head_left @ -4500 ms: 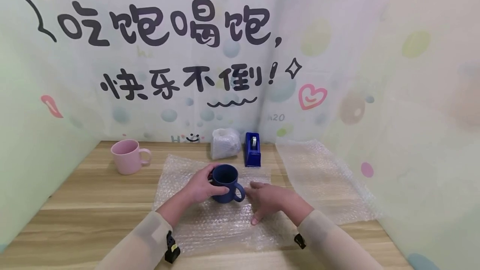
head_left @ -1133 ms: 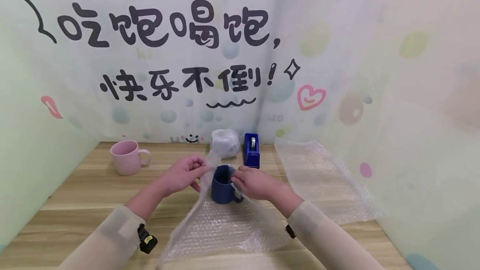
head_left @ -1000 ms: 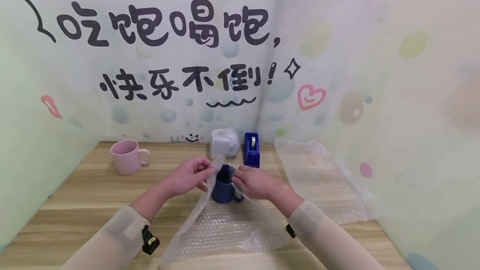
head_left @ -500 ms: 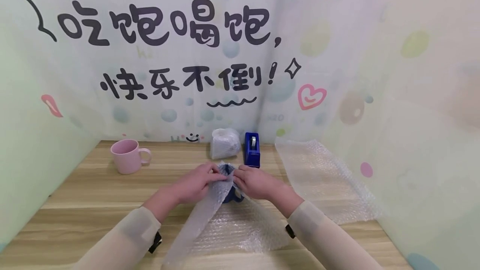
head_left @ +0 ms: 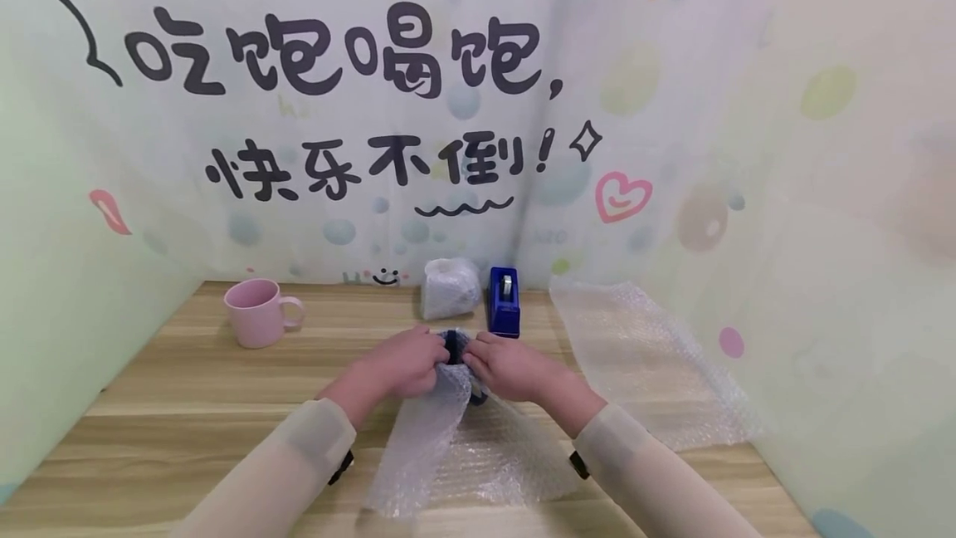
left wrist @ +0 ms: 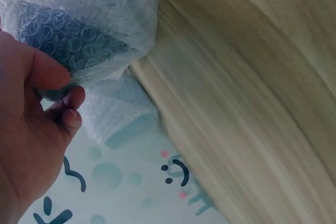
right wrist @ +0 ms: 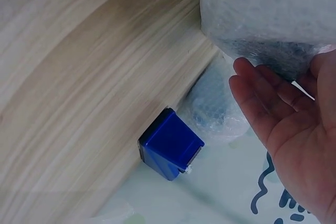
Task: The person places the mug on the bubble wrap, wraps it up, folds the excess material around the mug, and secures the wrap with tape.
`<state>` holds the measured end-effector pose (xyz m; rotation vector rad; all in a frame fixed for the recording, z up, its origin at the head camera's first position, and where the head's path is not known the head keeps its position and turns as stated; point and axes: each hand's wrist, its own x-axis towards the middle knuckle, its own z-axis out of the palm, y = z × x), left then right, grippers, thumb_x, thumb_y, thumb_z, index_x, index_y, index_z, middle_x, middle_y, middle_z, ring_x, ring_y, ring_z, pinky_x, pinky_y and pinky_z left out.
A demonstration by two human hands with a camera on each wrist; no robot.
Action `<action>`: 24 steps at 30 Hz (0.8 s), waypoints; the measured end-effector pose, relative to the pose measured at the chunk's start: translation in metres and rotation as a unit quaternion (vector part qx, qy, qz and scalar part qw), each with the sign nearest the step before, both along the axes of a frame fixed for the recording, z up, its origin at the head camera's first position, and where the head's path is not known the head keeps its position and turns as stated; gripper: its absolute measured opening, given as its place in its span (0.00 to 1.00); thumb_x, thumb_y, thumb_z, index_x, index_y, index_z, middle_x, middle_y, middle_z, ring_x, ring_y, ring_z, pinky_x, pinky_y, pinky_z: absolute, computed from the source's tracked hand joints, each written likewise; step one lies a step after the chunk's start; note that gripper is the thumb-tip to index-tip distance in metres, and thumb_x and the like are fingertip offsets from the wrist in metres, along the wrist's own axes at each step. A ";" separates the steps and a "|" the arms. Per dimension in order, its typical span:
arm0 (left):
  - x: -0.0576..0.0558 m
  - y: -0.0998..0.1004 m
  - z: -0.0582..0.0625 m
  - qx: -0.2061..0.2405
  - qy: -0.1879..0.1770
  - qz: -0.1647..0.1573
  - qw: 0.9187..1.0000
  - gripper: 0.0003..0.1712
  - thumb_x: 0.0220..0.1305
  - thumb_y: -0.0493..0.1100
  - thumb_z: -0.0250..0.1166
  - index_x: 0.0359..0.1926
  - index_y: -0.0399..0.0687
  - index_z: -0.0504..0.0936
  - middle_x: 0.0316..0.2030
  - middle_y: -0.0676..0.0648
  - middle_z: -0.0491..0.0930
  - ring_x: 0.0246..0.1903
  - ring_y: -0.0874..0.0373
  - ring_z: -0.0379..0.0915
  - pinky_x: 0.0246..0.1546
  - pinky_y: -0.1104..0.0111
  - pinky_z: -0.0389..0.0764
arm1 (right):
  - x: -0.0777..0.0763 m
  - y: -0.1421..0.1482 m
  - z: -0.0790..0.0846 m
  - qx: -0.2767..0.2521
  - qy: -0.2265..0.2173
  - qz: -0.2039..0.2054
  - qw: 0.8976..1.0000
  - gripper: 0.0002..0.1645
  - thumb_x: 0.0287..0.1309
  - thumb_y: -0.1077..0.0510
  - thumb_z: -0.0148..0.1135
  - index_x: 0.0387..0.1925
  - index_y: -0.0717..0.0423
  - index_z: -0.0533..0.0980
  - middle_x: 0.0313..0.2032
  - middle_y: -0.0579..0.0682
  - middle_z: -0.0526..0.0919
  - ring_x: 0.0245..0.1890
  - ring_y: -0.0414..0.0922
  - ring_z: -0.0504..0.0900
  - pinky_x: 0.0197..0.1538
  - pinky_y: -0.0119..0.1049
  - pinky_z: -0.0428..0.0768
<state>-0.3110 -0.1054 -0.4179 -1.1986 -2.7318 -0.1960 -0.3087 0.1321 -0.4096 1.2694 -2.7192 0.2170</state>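
Observation:
A navy mug (head_left: 478, 396) stands on the wooden table, mostly covered by a sheet of bubble wrap (head_left: 426, 442). My left hand (head_left: 403, 362) pinches the wrap at the mug's left rim; in the left wrist view its thumb and fingertips close on the wrap's edge (left wrist: 79, 35). On the other side my right hand (head_left: 515, 365) holds the wrap against the right rim, its thumb partly hidden in the right wrist view. Part of the mug's dark opening and its handle show between the hands. Loose wrap trails toward the near side.
Behind the hands sit a bubble-wrapped bundle (head_left: 451, 289) and a blue tape dispenser (head_left: 504, 305). A pink mug (head_left: 256, 318) is at the back left. Another bubble wrap sheet (head_left: 642, 364) lies at right, reaching the side wall. A printed curtain (head_left: 358, 231) hangs behind the table.
My left hand first let go of the mug, then lifted the wrap's left side and drew it rightward over the mug. My right hand took hold of the wrap at the rim and stayed there.

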 end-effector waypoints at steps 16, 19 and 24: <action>0.003 -0.015 -0.020 0.187 -0.046 -0.036 0.981 0.12 0.59 0.26 0.58 0.37 0.45 0.81 0.43 0.47 0.77 0.44 0.54 0.72 0.46 0.63 0.79 | 0.003 -0.004 0.005 0.017 -0.130 -0.084 0.988 0.29 0.84 0.32 0.48 0.58 0.47 0.82 0.50 0.46 0.83 0.45 0.43 0.84 0.53 0.44 0.85; 0.006 -0.021 -0.023 0.219 -0.049 -0.047 0.973 0.13 0.61 0.28 0.58 0.41 0.42 0.86 0.48 0.45 0.76 0.45 0.56 0.74 0.46 0.65 0.80 | 0.003 -0.006 0.006 0.031 -0.125 -0.084 0.988 0.28 0.82 0.32 0.51 0.60 0.48 0.81 0.50 0.46 0.83 0.43 0.42 0.83 0.52 0.43 0.85; 0.010 -0.023 -0.019 0.217 -0.050 -0.050 0.974 0.12 0.70 0.34 0.57 0.44 0.43 0.87 0.44 0.48 0.81 0.45 0.54 0.77 0.50 0.59 0.81 | 0.001 -0.009 0.009 0.033 -0.123 -0.071 0.989 0.25 0.81 0.42 0.51 0.63 0.52 0.80 0.56 0.50 0.83 0.51 0.45 0.84 0.61 0.46 0.85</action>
